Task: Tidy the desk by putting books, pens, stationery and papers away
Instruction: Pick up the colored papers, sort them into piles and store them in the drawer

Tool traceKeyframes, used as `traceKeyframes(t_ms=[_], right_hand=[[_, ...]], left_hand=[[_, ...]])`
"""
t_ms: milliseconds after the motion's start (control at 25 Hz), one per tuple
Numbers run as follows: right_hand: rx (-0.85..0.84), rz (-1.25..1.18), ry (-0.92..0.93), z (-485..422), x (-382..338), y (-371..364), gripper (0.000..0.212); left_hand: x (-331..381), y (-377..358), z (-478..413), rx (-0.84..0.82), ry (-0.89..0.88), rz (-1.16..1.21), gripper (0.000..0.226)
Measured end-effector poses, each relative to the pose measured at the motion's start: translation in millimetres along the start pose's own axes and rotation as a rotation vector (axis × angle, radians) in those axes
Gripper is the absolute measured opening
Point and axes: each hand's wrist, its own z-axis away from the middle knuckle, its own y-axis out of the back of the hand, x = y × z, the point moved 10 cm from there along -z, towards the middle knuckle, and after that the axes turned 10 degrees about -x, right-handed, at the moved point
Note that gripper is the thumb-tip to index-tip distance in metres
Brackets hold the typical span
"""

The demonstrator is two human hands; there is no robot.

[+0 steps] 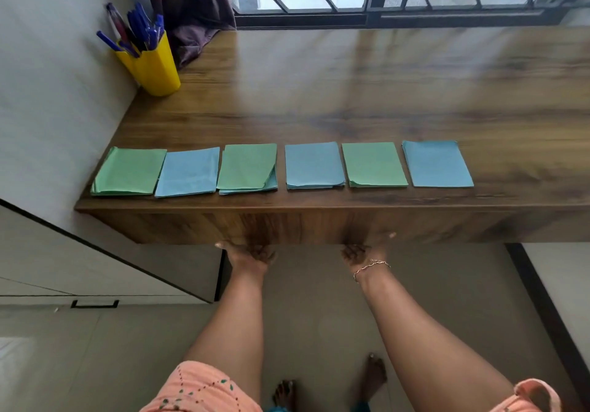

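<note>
Several blue pens [140,28] stand sorted in the yellow plastic holder [156,70] at ten o'clock. Six green and blue paper stacks [314,165] line the brown wooden desk [351,92], not yet put away, so I judge the task about half done. At six o'clock the left hand [247,256] and right hand [364,255] touch its lower front edge. Their fingers are hidden, so I cannot tell their grip.

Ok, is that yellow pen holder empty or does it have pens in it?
It has pens in it: a bunch of blue pens sticks out of the top of the yellow pen holder.

Peach embroidered sleeves [204,389], thin chain bracelet [372,266] on rt wrist.
</note>
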Motion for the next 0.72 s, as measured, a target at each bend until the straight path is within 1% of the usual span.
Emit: traceKeyframes(t_ms=[120,240,360,480,520,640,680,720], right_hand=[[-0.032,-0.065,-0.014,-11,2,5,0.062],[-0.006,-0.08,-0.018,-18,6,9,0.045],[0.04,-0.069,-0.031,-23,8,18,0.041],[0.031,-0.116,-0.018,-12,8,23,0.043],[0.032,-0.124,-0.013,-6,8,24,0.048],[0.062,-0.129,0.0,19,14,30,0.085],[0.077,-0.124,0.011,26,16,34,0.091],[0.089,-0.109,0.025,32,18,38,0.091]], left_hand=[[-2,-1,-2,0.009,0.0,0.032,0.092],[-2,-5,-2,-0.004,-0.041,0.137,0.09],[-6,-3,-1,-0.026,-0.042,0.215,0.09],[-8,5,3,0.013,-0.027,0.189,0.095],[-10,8,5,0.028,-0.03,0.183,0.095],[-15,20,14,0.035,-0.038,0.18,0.096],[-17,26,19,0.035,-0.03,0.177,0.097],[-19,31,23,0.034,-0.023,0.174,0.097]])
